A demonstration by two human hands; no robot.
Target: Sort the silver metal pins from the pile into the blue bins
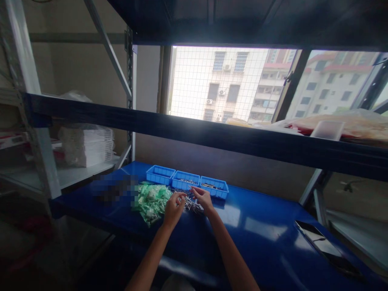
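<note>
Over a loose pile of thin silvery metal pieces [194, 207], perhaps screws or pins, my two hands are close together. My left hand [174, 207] has its fingers curled with the fingertips drawn in; whatever they hold is too small to tell. Thumb and fingers of my right hand [202, 198] pinch at the pile's back edge, close to the bins, and the small item there cannot be made out. Left of my left hand lies a heap of green-tinted clear plastic bags [153, 199]. Behind the hands, the middle blue bin [181, 186] and right blue bin [222, 194] contain small metal pieces.
A third blue bin [156, 178] stands at the left end of the row. On the blue tabletop [257, 250], a phone [317, 238] lies far right. A blue shelf beam [212, 135] crosses above the bins. Wrapped white stacks [87, 147] sit on a left shelf.
</note>
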